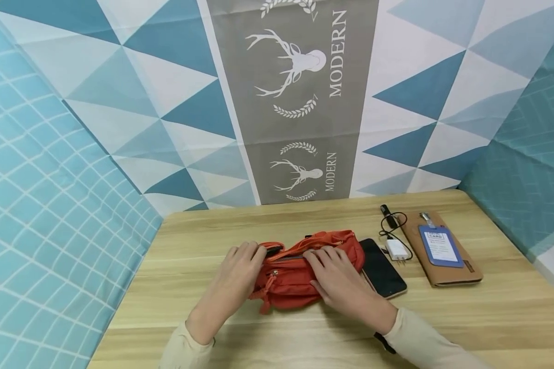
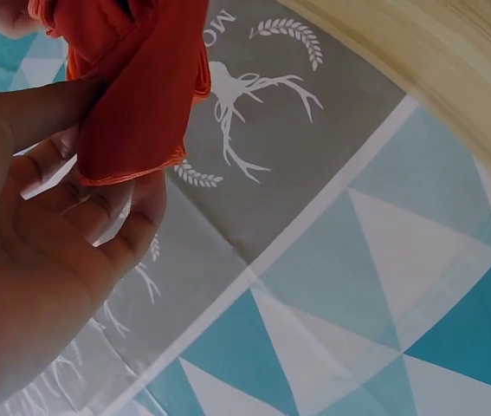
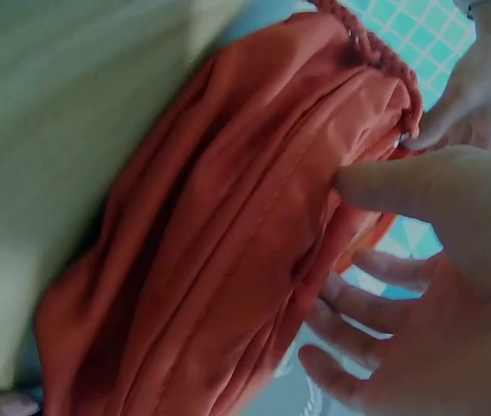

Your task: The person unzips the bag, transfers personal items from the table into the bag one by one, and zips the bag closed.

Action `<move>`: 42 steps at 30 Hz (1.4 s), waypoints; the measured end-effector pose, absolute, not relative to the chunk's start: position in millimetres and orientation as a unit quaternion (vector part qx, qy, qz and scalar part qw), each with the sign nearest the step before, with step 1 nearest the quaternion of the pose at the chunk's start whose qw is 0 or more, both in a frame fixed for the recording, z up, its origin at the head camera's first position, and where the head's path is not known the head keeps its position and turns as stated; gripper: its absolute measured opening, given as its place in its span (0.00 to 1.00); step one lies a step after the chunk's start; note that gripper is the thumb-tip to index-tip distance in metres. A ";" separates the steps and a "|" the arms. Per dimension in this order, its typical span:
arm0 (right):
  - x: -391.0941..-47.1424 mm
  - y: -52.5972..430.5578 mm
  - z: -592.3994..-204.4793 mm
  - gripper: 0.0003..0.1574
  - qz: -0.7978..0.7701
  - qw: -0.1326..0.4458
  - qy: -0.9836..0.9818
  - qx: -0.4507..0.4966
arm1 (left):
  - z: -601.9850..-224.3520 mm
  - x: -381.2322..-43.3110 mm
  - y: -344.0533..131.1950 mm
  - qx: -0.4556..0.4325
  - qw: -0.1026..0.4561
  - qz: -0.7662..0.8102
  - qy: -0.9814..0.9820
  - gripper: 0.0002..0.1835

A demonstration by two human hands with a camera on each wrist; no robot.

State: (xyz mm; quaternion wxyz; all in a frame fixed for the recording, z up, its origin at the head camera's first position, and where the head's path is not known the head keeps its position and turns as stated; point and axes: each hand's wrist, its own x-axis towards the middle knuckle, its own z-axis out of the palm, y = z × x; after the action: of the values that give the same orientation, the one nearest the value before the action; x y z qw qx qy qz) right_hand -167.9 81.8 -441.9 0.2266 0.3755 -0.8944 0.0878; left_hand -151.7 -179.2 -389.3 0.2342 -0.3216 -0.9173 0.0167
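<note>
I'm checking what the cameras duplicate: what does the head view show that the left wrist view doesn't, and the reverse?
Only the head view: a black smartphone, a white plug-in charger with a black cable, and a tan case with a blue card holder on it.

Only the left wrist view: the palm side of the left hand.

Both: the red zippered pouch, the left hand at one end of it, the wooden tabletop and the deer-print backdrop.

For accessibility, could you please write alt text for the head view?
Someone's left hand and right hand grip a red bag on a wooden table; at right lie a phone, charger, and brown case bearing a card.
</note>
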 end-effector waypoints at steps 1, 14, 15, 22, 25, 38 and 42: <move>-167.5 80.9 -443.0 0.32 0.083 0.228 -0.894 0.375 | -389.6 -151.9 -179.0 -0.323 0.234 0.017 -0.917 0.14; -166.8 78.3 -450.3 0.12 0.075 0.265 -0.860 0.430 | -383.5 -144.7 -178.8 -0.291 0.125 -0.037 -0.948 0.15; -167.6 78.1 -451.1 0.12 0.079 0.271 -0.853 0.438 | -381.6 -144.8 -178.0 -0.286 0.123 -0.041 -0.949 0.15; -172.6 77.4 -452.6 0.12 0.074 0.331 -0.790 0.511 | -373.0 -160.5 -154.7 -0.264 0.046 -0.042 -0.963 0.28; -173.9 76.5 -453.8 0.15 0.069 0.349 -0.766 0.535 | -376.1 -168.1 -144.1 -0.263 -0.039 -0.026 -0.964 0.31; -177.0 75.7 -453.8 0.28 0.081 0.320 -0.771 0.545 | -387.8 -175.1 -144.9 -0.304 -0.048 -0.153 -0.939 0.17; -174.3 76.8 -451.2 0.27 0.097 0.306 -0.776 0.544 | -391.1 -175.6 -142.3 -0.313 -0.009 -0.126 -0.941 0.15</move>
State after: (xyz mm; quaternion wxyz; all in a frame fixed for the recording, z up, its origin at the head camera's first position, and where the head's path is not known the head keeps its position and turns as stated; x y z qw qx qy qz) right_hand -174.3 76.8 -451.2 0.3056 0.5435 -0.7758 0.0967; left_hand -175.6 -142.3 -391.1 -0.0090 -0.3130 -0.9413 -0.1265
